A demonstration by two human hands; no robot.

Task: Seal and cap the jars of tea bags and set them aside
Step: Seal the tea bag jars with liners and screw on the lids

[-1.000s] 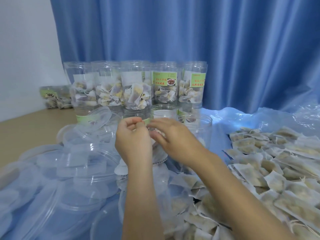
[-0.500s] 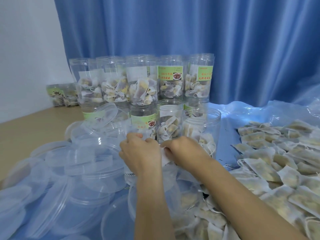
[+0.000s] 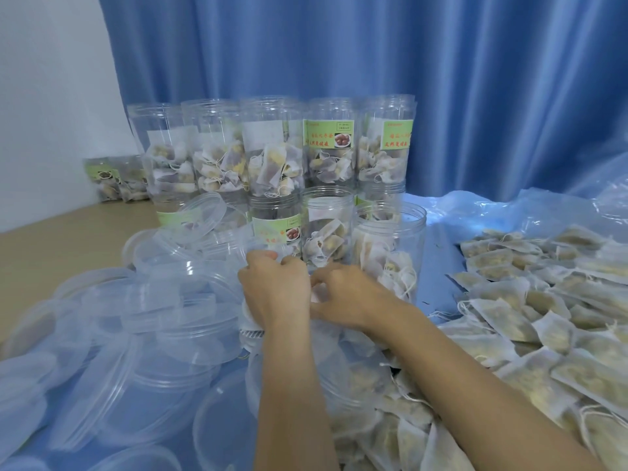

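Where fingers (image 3: 319, 278) meet, seal (image 3: 317, 294) pinched.

Pretty much everything here is blue or see-through. The curtain (image 3: 441, 96) behind is a solid mid blue with darker and lighter vertical folds, and the plastic sheet (image 3: 509, 212) is a paler, shiny blue. The jars (image 3: 272, 147) and the lids (image 3: 170, 300) are clear and colourless. Some jars have a lime-green label (image 3: 329, 134) with red characters and a small brown photo. The tea bags (image 3: 509, 321) are off-white with yellowish-green filling and white strings. The table (image 3: 51, 246) is plain tan, the wall (image 3: 44, 79) white
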